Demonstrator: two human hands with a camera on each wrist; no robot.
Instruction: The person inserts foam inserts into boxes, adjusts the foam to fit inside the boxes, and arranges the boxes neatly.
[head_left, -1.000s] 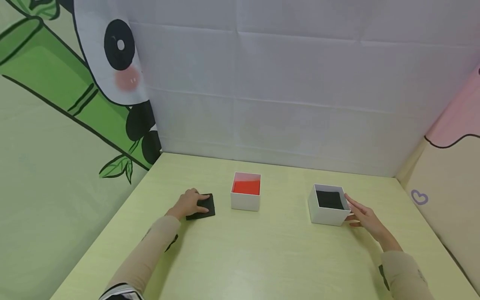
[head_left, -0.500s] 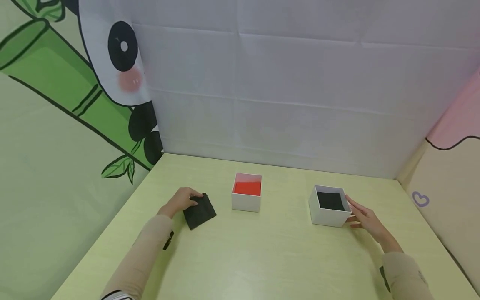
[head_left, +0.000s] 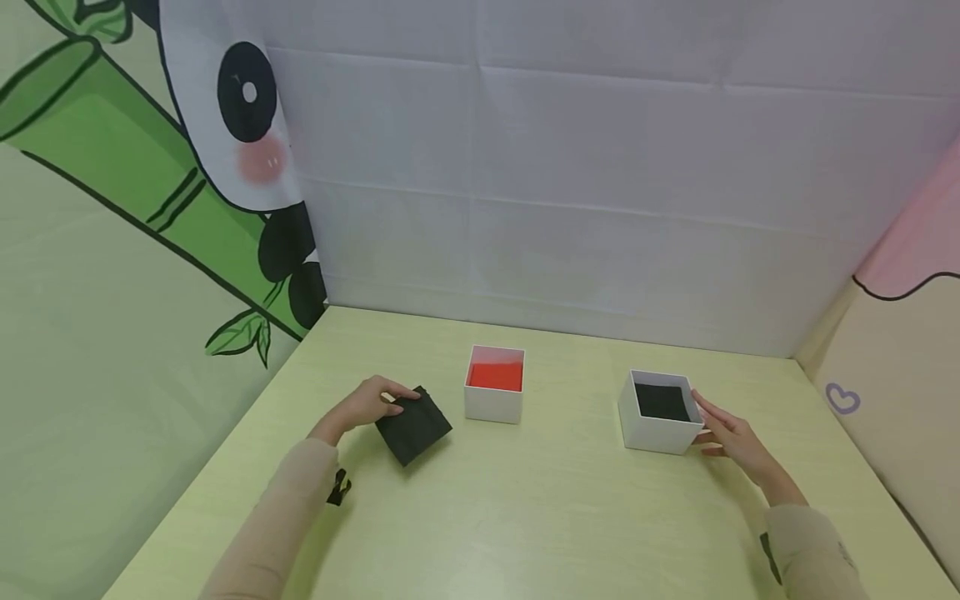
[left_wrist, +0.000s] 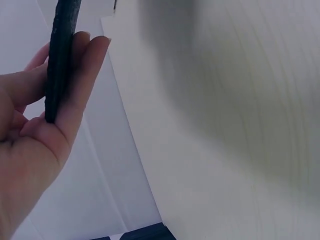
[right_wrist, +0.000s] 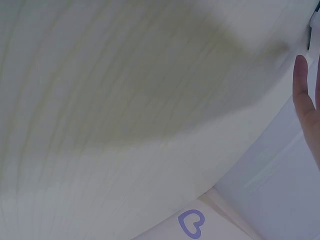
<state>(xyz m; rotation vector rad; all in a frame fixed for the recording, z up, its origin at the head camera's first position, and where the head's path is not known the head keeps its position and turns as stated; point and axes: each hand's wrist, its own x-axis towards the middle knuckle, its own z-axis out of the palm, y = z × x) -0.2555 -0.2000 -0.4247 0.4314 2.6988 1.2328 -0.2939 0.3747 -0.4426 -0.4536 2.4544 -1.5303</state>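
My left hand [head_left: 363,404] pinches a flat black square [head_left: 415,427] by its upper left edge, thumb on one side and fingers on the other. The square hangs tilted over the table. In the left wrist view the black square [left_wrist: 60,55] shows edge-on between the thumb and fingers; whether it is cloth or card I cannot tell. My right hand [head_left: 738,446] rests with extended fingers against the right side of a white box [head_left: 652,436], which has a black piece [head_left: 660,402] inside. The right wrist view shows only part of the right hand [right_wrist: 307,102].
Between the hands, farther back, stands a second white box [head_left: 492,406] with a red piece [head_left: 497,376] in it. Both boxes are on a pale wooden table [head_left: 525,517]. A white sheet [head_left: 562,183] hangs behind the table's back edge, with printed panels at both sides.
My left hand has lifted the black square off the table and tilted it, then carried it slightly right toward the middle box. The right hand stays against its box.
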